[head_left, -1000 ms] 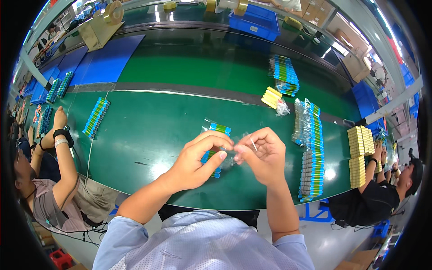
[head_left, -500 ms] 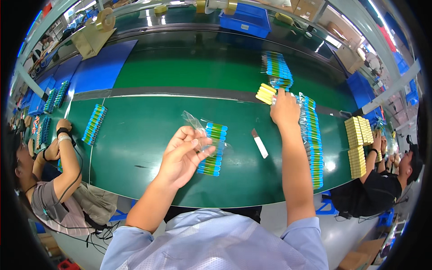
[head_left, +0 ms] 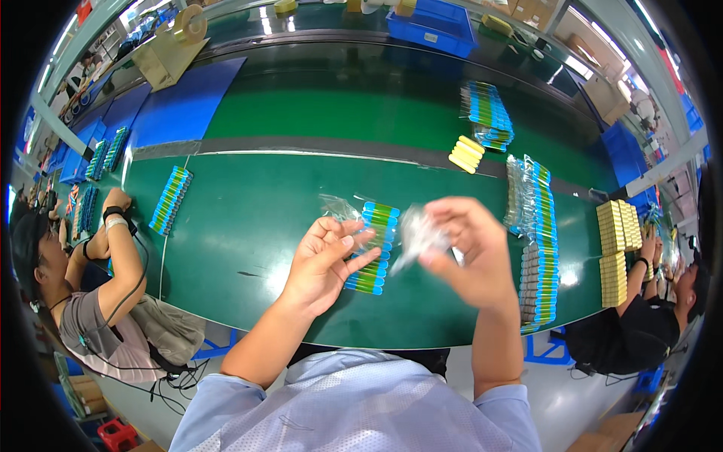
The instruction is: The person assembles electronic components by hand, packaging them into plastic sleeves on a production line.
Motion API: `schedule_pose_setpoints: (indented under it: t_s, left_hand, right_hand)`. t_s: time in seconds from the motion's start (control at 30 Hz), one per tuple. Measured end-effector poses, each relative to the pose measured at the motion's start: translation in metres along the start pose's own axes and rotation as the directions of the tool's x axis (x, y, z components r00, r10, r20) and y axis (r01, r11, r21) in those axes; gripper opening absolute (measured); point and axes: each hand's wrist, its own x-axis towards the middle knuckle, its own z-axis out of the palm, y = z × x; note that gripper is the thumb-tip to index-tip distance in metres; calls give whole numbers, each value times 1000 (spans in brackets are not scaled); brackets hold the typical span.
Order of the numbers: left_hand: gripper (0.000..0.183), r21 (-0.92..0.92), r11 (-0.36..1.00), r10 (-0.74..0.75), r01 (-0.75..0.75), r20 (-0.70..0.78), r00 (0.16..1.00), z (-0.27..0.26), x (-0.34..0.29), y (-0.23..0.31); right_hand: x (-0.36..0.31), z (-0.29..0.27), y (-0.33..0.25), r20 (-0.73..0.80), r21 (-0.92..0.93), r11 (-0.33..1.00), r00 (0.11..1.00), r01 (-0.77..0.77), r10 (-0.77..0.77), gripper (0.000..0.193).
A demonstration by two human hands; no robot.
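Note:
In front of me, my left hand [head_left: 325, 260] pinches a thin clear plastic bag [head_left: 339, 206], its fingers partly spread. Opposite it, my right hand [head_left: 478, 252] is curled around a crumpled clear plastic piece [head_left: 416, 239]; motion blur hides whether anything is inside. Between the hands, a short row of slim blue-and-green pieces [head_left: 382, 215] lies on the green table, partly covered by my left hand. To the right runs a long row of similar blue-and-green pieces in clear wrapping [head_left: 542, 248]. The white-handled cutter is largely hidden behind my right hand.
Yellow pieces [head_left: 467, 154] lie near a stack of wrapped blue-and-green pieces [head_left: 488, 113]. Yellow blocks [head_left: 614, 248] stand at the right. Another blue-and-green row [head_left: 172, 200] is at the left. A blue bin [head_left: 431, 30] sits far back. People work at both sides.
My right hand has come back from the wrapped pieces at the far right toward my left hand, bringing crumpled clear plastic. My left hand still pinches its bag. The view has shifted slightly.

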Motion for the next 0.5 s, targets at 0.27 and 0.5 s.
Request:
schedule_pose_setpoints:
  t_s: [0.27,0.5]
  left_hand:
    - [16,-42,996,-65,73,159,985,7,-5,-4]
    - [19,339,893,204,-297,284,937,5,-3,-1]
  right_hand:
    - [-11,6,44,37,-74,995,997,74,-71,34]
    - [-14,-2,56,102,277,934,974,-223,202,30]
